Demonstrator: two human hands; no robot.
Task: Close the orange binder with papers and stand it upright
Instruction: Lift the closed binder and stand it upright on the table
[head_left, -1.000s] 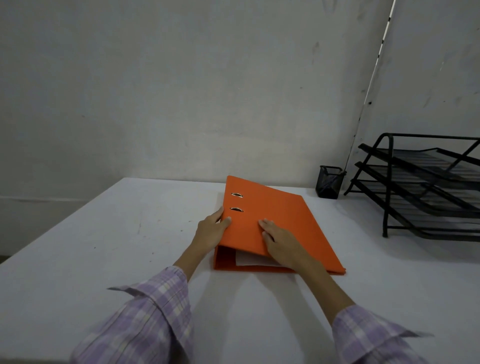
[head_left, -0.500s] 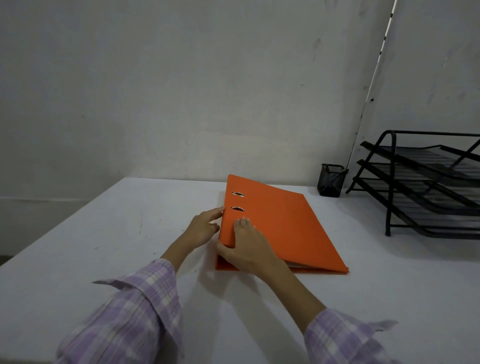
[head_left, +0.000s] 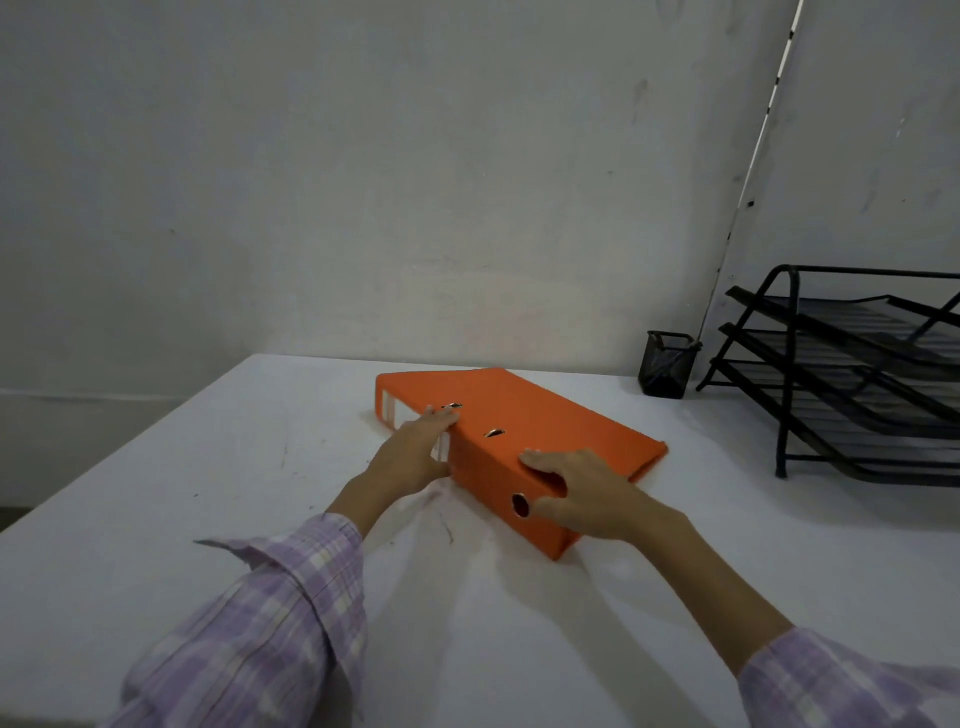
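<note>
A closed orange binder (head_left: 524, 441) is seen lying flat on a white surface (head_left: 156, 519), its spine turned toward the viewer. The left hand (head_left: 415, 457) is laid open against the spine, fingers stretched along its top edge. The right hand (head_left: 582, 493) is clamped on the binder's near corner, fingers on the cover and thumb on the spine beside the round finger hole. A black mesh pen cup (head_left: 667, 364) and a black tiered paper tray (head_left: 857, 374) are placed at the far right.
</note>
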